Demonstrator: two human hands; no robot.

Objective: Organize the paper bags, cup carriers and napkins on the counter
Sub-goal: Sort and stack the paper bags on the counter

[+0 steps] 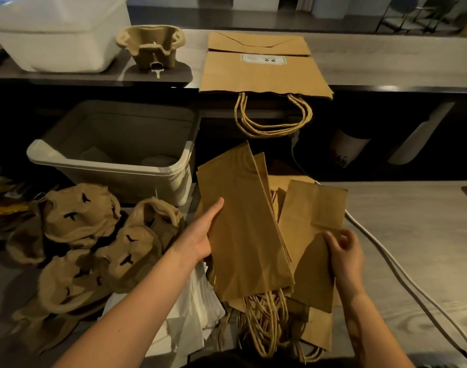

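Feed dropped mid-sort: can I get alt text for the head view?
Left hand grips a flat paper bag over a loose bag pile; right hand pinches a second bag. Left of them lie cup carriers and napkins.

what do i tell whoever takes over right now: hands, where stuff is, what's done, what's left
Left hand grips flat brown paper bags, raised over the loose heap; right hand pinches a separate brown paper bag beside them.
Done: large labelled brown handled bag lies flat on the upper counter, one moulded pulp cup carrier to its left.
Left: tan cup carriers jumbled on the lower counter, white paper napkins loose under the left forearm, bags unstacked.
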